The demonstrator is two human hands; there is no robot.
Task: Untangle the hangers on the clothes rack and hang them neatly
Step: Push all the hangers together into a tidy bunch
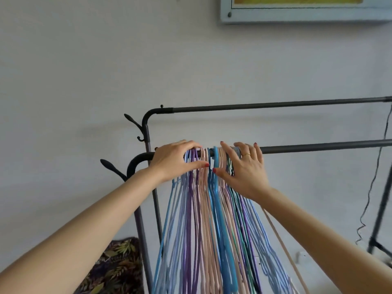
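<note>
A dense bunch of thin plastic hangers [212, 219] in blue, purple, pink and green hangs by its hooks from the near rail [318, 147] of a dark metal clothes rack. My left hand [176, 160] holds the left part of the bunch at the rail, with fingers curled over the hooks and the thumb pressed under them. My right hand [244, 168] lies on the right part of the bunch, its fingers straight and spread over the hooks and rail, the thumb touching a blue hanger. A narrow gap separates the two thumbs. One pink hanger [282, 240] slants out to the right.
The far rail [275, 106] of the rack is bare. Curved side hooks [112, 166] stick out at the rack's left end. A black cable [373, 187] hangs at the right beside a rack leg. Patterned fabric [118, 266] lies low on the left. A framed picture [297, 15] hangs on the wall.
</note>
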